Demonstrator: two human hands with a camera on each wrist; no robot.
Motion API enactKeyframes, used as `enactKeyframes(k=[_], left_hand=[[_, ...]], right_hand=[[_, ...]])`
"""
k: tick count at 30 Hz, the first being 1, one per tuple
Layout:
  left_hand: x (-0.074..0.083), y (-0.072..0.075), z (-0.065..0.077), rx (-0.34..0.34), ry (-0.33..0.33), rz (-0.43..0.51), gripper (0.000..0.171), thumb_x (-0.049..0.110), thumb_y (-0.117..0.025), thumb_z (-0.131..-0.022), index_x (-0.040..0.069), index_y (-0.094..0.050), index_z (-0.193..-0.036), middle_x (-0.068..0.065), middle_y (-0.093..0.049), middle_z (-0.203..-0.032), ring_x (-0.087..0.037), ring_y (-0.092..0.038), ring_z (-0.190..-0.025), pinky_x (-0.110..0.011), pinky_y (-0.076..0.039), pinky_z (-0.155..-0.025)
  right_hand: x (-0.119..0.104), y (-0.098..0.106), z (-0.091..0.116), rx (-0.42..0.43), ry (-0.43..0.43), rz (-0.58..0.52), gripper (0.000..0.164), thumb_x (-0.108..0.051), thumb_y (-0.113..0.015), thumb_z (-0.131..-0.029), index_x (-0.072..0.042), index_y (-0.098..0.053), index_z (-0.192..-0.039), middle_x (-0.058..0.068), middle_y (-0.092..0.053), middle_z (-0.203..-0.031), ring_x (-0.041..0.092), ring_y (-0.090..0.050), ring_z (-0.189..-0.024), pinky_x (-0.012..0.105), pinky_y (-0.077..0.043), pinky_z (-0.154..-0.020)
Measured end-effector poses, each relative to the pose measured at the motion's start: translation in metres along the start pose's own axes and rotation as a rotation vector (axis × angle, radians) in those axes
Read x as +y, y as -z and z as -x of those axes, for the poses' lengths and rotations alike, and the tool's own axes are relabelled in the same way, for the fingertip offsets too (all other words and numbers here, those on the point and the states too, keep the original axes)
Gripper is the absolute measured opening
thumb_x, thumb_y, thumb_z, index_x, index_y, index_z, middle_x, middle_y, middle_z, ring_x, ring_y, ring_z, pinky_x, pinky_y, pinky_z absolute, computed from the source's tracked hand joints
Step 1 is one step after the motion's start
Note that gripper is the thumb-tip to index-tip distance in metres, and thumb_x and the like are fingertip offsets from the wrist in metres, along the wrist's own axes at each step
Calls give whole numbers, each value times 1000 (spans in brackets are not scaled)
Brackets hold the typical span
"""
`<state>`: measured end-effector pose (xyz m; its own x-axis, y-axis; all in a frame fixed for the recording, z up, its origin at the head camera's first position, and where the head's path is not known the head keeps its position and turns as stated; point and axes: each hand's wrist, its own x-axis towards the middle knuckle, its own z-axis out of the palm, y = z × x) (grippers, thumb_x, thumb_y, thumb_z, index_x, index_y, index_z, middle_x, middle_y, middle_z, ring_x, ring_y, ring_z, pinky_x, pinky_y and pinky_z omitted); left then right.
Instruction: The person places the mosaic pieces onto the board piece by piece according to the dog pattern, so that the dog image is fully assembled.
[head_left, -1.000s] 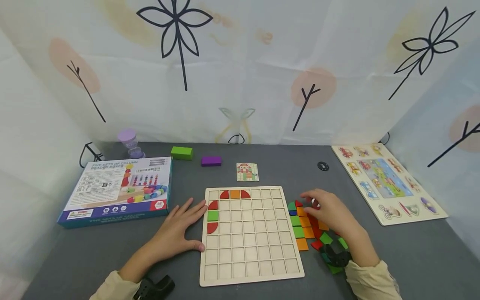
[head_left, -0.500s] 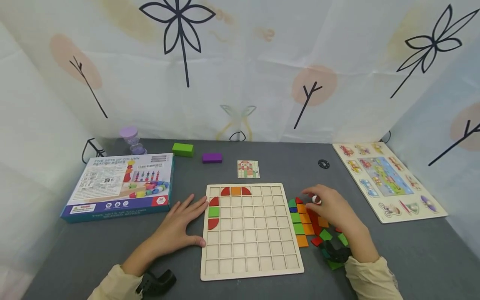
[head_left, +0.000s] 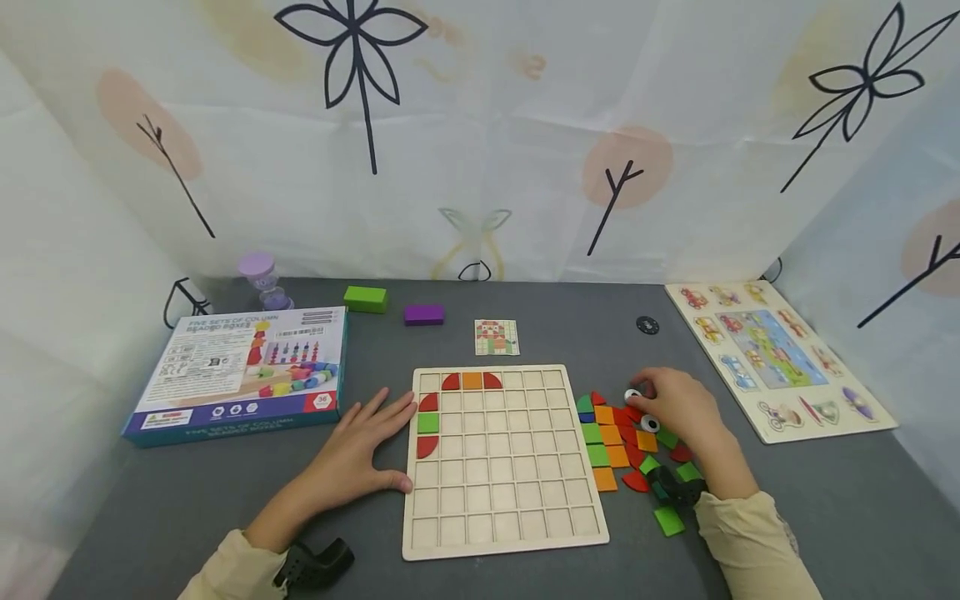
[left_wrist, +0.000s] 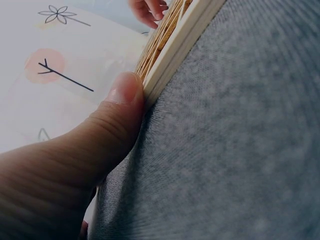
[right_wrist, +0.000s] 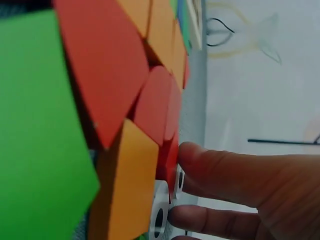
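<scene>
My left hand (head_left: 363,458) lies spread at the left edge of the pale wooden grid board (head_left: 507,467), its thumb (left_wrist: 125,92) against the board's side. Red quarter-round tiles, a green square (head_left: 427,423) and an orange square (head_left: 472,381) sit in cells along the board's top and left. Right of the board, my right hand (head_left: 686,412) is over a loose pile of coloured tiles. Its thumb and index fingertip meet at a round black-and-white eye piece (head_left: 632,395), which they seem to pinch. A second eye piece (head_left: 649,424) lies just below, on the pile.
A small pattern card (head_left: 496,337) lies behind the board. Farther left are a purple block (head_left: 423,315), a green block (head_left: 366,300), an hourglass (head_left: 264,279) and a boxed toy (head_left: 238,371). A black disc (head_left: 647,326) and a picture puzzle board (head_left: 776,358) are at right.
My right hand has shifted right over the pile, its thumb and index finger coming closer together at the eye piece. More tiles and the second eye piece show. The left hand stays put.
</scene>
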<state>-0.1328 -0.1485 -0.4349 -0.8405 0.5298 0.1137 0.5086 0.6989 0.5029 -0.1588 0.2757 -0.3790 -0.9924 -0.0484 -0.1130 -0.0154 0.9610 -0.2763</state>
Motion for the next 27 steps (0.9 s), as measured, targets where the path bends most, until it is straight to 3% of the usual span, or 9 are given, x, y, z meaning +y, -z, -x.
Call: enactKeyframes(k=[5, 10, 13, 18, 22, 27], left_hand=[[1, 1, 0, 3, 1, -3, 99, 65, -63, -56, 20, -29, -137, 7, -22, -143, -28, -9, -132, -56, -5, -99], [0, 0, 1, 3, 2, -3, 98, 65, -62, -56, 20, -29, -137, 7, -22, -143, -28, -9, -132, -55, -5, -100], [-2, 0, 2, 6, 0, -5, 98, 65, -61, -56, 20, -28, -137, 7, -22, -143, -27, -9, -132, -55, -5, -100], [-2, 0, 2, 10, -7, -6, 98, 66, -61, -56, 20, -29, -137, 6, -23, -143, -28, -10, -132, -55, -5, -99], [-2, -2, 3, 4, 0, 7, 97, 66, -61, -57, 20, -30, -137, 7, -23, -142, -27, -10, -132, -55, -5, -100], [-2, -1, 3, 10, 0, 1, 97, 65, -61, -58, 21, -29, -137, 8, -22, -143, -26, -10, -132, -54, -5, -100]], right_hand=[[-11, 0, -3, -9, 10, 87, 24, -23, -64, -77, -7, -63, -96, 3, -54, -73, 16, -47, -58, 29, -39, -47], [-33, 2, -4, 73, 116, 86, 21, -18, -65, -74, -9, -62, -93, 4, -54, -79, 15, -45, -59, 27, -39, -48], [-67, 2, -5, 108, 256, 8, 19, -17, -64, -75, -12, -62, -93, 1, -55, -83, 12, -46, -62, 25, -39, -50], [-137, -12, -11, 73, 458, -45, 18, -17, -63, -76, -19, -60, -94, -7, -54, -88, 5, -47, -69, 22, -39, -53], [-175, -32, -22, 33, 535, 23, 17, -18, -65, -75, -19, -59, -91, -7, -54, -82, 6, -47, -69, 22, -39, -55], [-198, -47, -31, 23, 583, 139, 19, -22, -68, -73, -18, -62, -91, -7, -56, -85, 7, -52, -72, 23, -43, -59]])
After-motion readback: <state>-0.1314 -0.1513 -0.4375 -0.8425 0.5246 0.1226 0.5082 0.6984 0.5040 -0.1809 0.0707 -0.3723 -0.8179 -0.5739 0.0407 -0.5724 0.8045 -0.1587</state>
